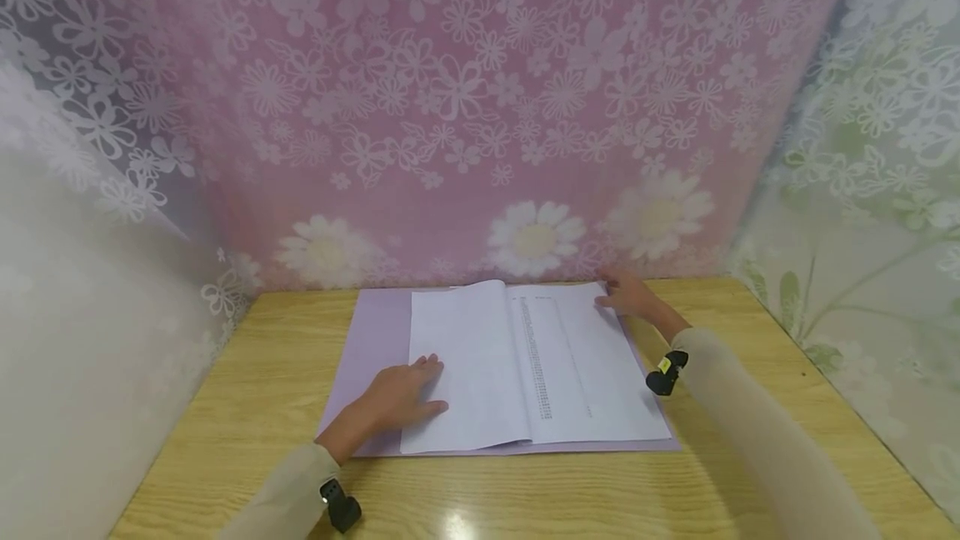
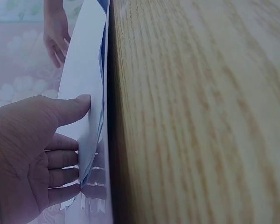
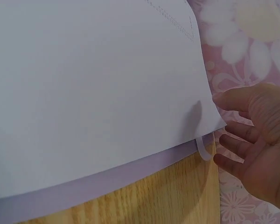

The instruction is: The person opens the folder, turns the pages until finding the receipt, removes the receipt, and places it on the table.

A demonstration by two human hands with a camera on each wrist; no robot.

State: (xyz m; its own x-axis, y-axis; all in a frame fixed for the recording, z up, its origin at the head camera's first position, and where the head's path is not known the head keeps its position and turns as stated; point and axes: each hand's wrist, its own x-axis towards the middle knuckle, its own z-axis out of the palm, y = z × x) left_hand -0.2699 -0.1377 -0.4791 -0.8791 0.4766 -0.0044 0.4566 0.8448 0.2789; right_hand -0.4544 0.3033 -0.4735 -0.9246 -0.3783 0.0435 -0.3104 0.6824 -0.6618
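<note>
A stapled-looking stack of white sheets lies open on a lilac folder (image 1: 373, 319). The left page (image 1: 465, 332) looks blank; small print runs down the right page (image 1: 600, 357). My left hand (image 1: 397, 397) rests on the left page near its outer edge, with fingers extended and thumb apart. My right hand (image 1: 632, 298) is at the far right corner of the right page. In the right wrist view, its thumb and index fingertip meet the page edge (image 3: 217, 119), the other fingers spread just beyond it. A pale curved strip (image 3: 203, 149) pokes out beneath that corner.
The folder lies on a wood-grain table (image 1: 247, 382), its far edge close to a pink flowered backdrop (image 1: 450, 148). Pale flowered sheets flank the table on the left (image 1: 90, 315) and right (image 1: 862, 273). Each wrist wears a black camera (image 1: 341, 507).
</note>
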